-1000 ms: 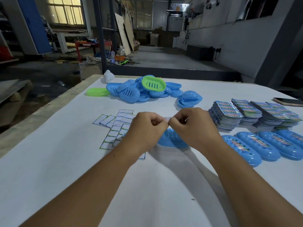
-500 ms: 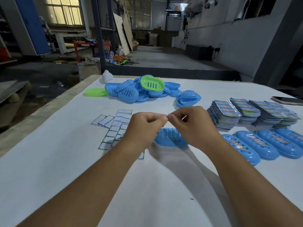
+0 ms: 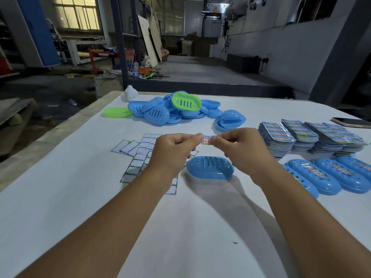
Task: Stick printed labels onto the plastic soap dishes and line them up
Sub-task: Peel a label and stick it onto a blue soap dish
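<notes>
My two bare arms and hands
No sleeves, gloves, rings or watch on my left hand (image 3: 172,152) or right hand (image 3: 241,151); fingers (image 3: 197,137) short-nailed

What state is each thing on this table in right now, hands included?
Left hand: pinching one end of the label.
Right hand: pinching the other end.
Label: held taut in the air above the bare dish.
Bare dish: slots up, unlabelled, alone under the hands.
Labelled dishes: lined up, labels on.
Dish pile: loose heap, unlabelled.
Label stacks: stacked, unused.
Backing sheets: scattered, blank.
</notes>
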{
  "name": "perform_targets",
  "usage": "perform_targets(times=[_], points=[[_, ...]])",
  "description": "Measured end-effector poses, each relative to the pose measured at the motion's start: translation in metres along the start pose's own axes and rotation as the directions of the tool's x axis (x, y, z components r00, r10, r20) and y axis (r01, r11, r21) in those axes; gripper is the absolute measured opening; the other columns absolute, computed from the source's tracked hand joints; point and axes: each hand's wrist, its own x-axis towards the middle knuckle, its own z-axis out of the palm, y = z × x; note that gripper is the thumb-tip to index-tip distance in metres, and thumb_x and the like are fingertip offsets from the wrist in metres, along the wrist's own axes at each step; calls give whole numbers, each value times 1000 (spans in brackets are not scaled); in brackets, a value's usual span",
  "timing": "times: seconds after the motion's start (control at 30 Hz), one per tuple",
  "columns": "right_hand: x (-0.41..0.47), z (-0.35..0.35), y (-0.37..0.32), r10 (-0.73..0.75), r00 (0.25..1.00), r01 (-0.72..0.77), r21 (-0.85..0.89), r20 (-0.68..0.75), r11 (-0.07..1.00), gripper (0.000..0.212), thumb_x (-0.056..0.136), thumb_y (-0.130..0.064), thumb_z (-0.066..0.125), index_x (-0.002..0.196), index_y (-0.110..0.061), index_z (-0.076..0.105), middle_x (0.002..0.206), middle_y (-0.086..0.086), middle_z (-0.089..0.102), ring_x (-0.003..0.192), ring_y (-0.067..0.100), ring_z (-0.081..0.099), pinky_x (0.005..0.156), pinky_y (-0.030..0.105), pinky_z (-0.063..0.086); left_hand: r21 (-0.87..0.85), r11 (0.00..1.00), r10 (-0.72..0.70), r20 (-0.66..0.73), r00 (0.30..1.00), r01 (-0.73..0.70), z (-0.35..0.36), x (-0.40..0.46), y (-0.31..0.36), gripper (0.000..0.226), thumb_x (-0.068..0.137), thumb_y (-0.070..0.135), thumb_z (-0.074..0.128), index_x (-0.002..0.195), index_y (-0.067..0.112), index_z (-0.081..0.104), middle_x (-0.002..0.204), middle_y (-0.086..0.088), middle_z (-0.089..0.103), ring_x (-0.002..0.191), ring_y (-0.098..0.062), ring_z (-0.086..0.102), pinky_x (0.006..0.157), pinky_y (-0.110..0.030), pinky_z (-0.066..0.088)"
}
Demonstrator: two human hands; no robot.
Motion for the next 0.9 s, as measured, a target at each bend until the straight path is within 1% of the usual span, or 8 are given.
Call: perform_targets(times=[0.07, 0.17, 0.27, 0.33, 0.4, 0.53, 0.7, 0.9], points=[[2, -4, -1, 41, 999, -41, 17, -4, 999, 15, 82, -40, 77, 72, -28, 76, 53, 1, 51, 45, 8, 38, 42, 24, 35, 24, 1000, -7, -17, 1000, 7, 0, 1, -2, 21, 84, 37, 76, 75, 18, 78, 53, 13, 57, 49, -3, 47, 45, -12, 38], [7, -12, 3, 133, 991, -133, -19, -2, 991, 25, 75, -45, 80, 73, -20, 77, 56, 2, 50, 47, 10, 37, 48, 28, 35, 161, 987, 18, -27, 999, -14, 1, 4, -5, 27, 84, 41, 76, 70, 18, 76, 50, 16, 56, 44, 1, 47, 45, -10, 38], [8, -15, 9, 212, 975, -206, -85, 67, 975, 32, 72, -48, 83, 68, -16, 78, 57, 2, 51, 53, 16, 41, 49, 29, 35, 322, 947, 19, 11, 1000, -21, 3, 4, -11, 23, 80, 43, 78, 72, 21, 77, 59, 14, 68, 56, -2, 62, 58, -23, 50], [8, -12, 13, 231, 969, -213, -181, 83, 960, 36, 72, -50, 83, 67, -15, 78, 51, 0, 44, 47, 13, 34, 45, 24, 30, 424, 905, 22, 19, 1000, -28, 4, 5, -14, 18, 78, 38, 76, 70, 21, 77, 62, 10, 71, 62, -11, 66, 64, -31, 55], [8, -9, 15, 225, 971, -191, -297, 82, 936, 42, 71, -53, 83, 67, -12, 77, 42, -4, 39, 37, 11, 28, 40, 21, 26, 511, 858, 41, 22, 999, -47, 4, 4, -16, 18, 76, 36, 73, 67, 21, 76, 58, 11, 68, 53, -11, 59, 57, -28, 49], [8, -4, 16, 191, 981, -158, -441, 30, 883, 35, 69, -57, 81, 58, -24, 76, 40, -10, 56, 40, 8, 47, 46, 24, 33, 596, 801, 50, 31, 998, -59, 4, 3, -15, 19, 75, 37, 71, 65, 21, 74, 51, 20, 63, 48, -3, 56, 51, -20, 38], [6, -2, 16, 136, 991, -117, -554, -6, 824, 34, 67, -56, 80, 55, -25, 73, 48, -6, 63, 55, 14, 61, 48, 26, 41, 649, 755, 77, 50, 996, -91, 7, 7, -15, 17, 72, 38, 71, 65, 22, 73, 59, 14, 67, 66, -6, 65, 59, -24, 47], [2, 1, 13, 71, 997, -73, -672, -31, 737, 36, 69, -58, 76, 58, -24, 69, 61, -4, 64, 62, 17, 62, 49, 24, 37, 745, 650, 146, 75, 987, -152, 11, 11, -18, 22, 66, 49, 74, 64, 28, 67, 64, 16, 66, 69, -5, 63, 62, -26, 51]])
